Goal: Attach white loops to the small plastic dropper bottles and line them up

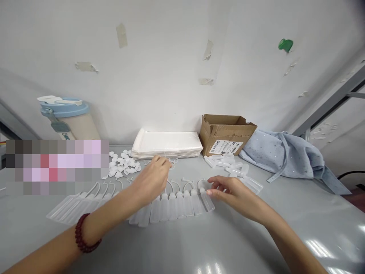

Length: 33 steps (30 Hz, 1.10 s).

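Note:
A long row of small translucent plastic bottles (171, 205) lies side by side on the grey table (199, 243), each with a thin white tether loop at its neck. My left hand (151, 179), a red bead bracelet on its wrist, hovers over the row's middle with fingertips pinched on something small and white that I cannot make out. My right hand (234, 194) touches the rightmost bottle (207, 199) with its fingertips, fingers curled toward it. Several loose white caps (122, 165) lie behind the row at the left.
A stack of white sheets (168, 144) and an open cardboard box (225, 135) stand against the wall. More loose bottles (236, 171) lie by the box. A blue cloth (288, 156) is at the right, a blue-lidded cup (68, 118) at the left.

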{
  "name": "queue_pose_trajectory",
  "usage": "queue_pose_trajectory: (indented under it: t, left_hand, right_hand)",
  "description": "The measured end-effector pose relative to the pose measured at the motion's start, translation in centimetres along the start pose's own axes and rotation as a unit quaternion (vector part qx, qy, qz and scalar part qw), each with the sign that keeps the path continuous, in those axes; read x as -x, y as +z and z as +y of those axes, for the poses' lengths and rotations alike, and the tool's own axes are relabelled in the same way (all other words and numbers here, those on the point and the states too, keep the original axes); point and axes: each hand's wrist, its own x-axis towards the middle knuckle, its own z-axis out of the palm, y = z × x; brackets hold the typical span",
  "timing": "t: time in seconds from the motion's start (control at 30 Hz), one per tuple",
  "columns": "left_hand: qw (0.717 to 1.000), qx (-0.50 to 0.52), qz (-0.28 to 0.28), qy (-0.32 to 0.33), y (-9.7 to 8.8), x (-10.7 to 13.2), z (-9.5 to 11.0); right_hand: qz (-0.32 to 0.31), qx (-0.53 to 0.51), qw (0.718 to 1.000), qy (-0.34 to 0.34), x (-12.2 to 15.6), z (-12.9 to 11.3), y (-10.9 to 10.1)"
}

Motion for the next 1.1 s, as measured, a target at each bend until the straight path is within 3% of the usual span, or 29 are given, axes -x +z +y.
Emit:
queue_pose_trajectory:
  t: [0.1, 0.23, 0.33, 0.53, 0.73, 0.9, 1.1]
  left_hand:
    - [0.999, -0.023, -0.037, 0.014, -0.2, 0.0, -1.3]
    - [0.995, -0.071, -0.074, 0.020, -0.4, 0.1, -1.3]
    - [0.990, -0.101, -0.098, 0.013, -0.5, 0.1, -1.1]
    - [0.981, -0.135, -0.136, 0.015, -0.8, -0.1, -1.5]
    - [0.981, -0.139, -0.133, 0.011, -0.7, -0.3, -1.9]
    - [0.985, -0.130, -0.112, 0.014, -0.4, -0.3, -2.2]
    - [0.994, -0.085, -0.073, 0.002, -0.2, -0.2, -2.9]
  right_hand:
    - [0.086, 0.032, 0.996, 0.005, -0.7, 0.8, -0.7]
    - [0.202, 0.137, 0.970, 0.005, -2.0, 2.6, -1.3]
    - [0.231, 0.214, 0.949, -0.017, -2.8, 3.7, -1.2]
    - [0.146, 0.352, 0.916, -0.125, -3.5, 4.1, 0.6]
    - [0.124, 0.401, 0.902, -0.099, -4.4, 4.3, 1.3]
    - [0.139, 0.375, 0.914, -0.066, -4.8, 4.6, 1.5]
    - [0.160, 0.331, 0.925, -0.095, -4.7, 5.1, 1.6]
